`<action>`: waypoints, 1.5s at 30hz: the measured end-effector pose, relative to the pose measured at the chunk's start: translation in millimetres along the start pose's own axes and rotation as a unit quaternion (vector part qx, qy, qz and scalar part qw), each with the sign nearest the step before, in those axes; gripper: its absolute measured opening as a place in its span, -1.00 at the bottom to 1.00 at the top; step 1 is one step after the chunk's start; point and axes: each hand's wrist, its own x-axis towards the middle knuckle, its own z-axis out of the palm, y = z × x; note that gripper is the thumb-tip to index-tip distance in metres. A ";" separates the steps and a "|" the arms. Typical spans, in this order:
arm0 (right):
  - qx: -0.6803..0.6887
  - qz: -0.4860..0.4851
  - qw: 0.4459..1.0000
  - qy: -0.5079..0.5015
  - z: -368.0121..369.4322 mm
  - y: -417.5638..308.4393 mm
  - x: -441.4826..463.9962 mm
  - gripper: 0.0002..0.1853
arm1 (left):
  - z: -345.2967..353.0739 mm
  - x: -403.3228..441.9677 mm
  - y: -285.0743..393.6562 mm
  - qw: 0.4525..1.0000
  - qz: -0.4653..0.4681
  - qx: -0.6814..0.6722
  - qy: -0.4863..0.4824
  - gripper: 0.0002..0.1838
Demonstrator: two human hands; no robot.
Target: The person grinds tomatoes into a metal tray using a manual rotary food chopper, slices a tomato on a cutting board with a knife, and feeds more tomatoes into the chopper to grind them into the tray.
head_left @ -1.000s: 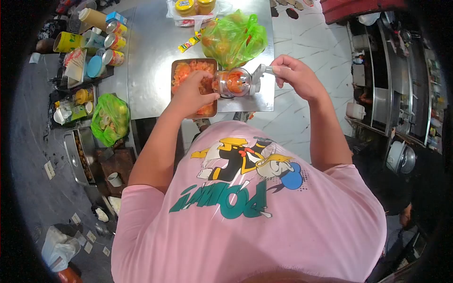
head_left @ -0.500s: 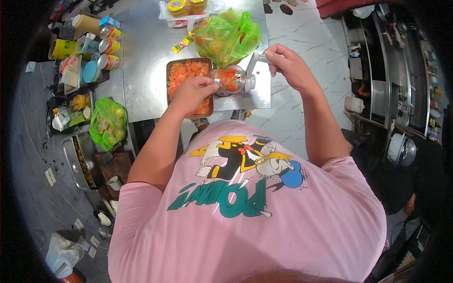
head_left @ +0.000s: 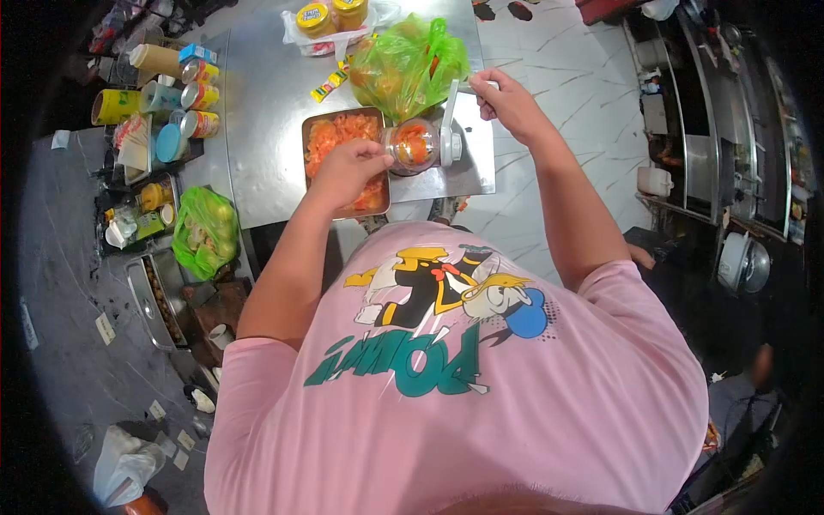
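Observation:
A clear hand-crank food chopper point(head_left: 414, 144) lies on its side on the metal table, with orange-red chopped pieces showing inside. My left hand point(head_left: 348, 176) pinches the chopper's clear end, the wrist passing over a rectangular metal tray point(head_left: 384, 209). Chopped tomato-like pieces point(head_left: 339, 129) fill that tray. My right hand point(head_left: 508, 107) has its fingers closed round the knob of the white crank point(head_left: 450, 120), on the chopper's right end. Just behind the chopper sits a tied green plastic bag point(head_left: 403, 69) of round produce.
Yellow-lidded jars point(head_left: 315, 19) in a white bag and small yellow packets point(head_left: 328, 86) lie farther back on the steel table point(head_left: 266, 112). Cans point(head_left: 200, 96) and containers line the left. Another green bag point(head_left: 206, 232) hangs lower left. Other people's hands show at right.
The crank arm and my right hand have swung slightly upward and away from me. My left hand keeps its place on the chopper. The whole view has shifted slightly.

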 end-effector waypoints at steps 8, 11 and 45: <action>-0.051 0.014 0.998 -0.017 -5.3 21.5 21.0 -0.52 | -0.5 -4.0 7.8 1.000 -0.008 0.009 -0.007 -0.69; -0.075 0.033 0.996 -0.036 -7.3 22.0 22.5 -0.49 | -0.3 -2.4 4.2 1.000 -0.007 -0.014 -0.005 -0.69; -0.208 0.080 0.973 -0.064 -3.5 70.1 -8.8 -0.25 | -3.0 -1.4 2.2 0.993 0.093 0.021 0.072 -0.34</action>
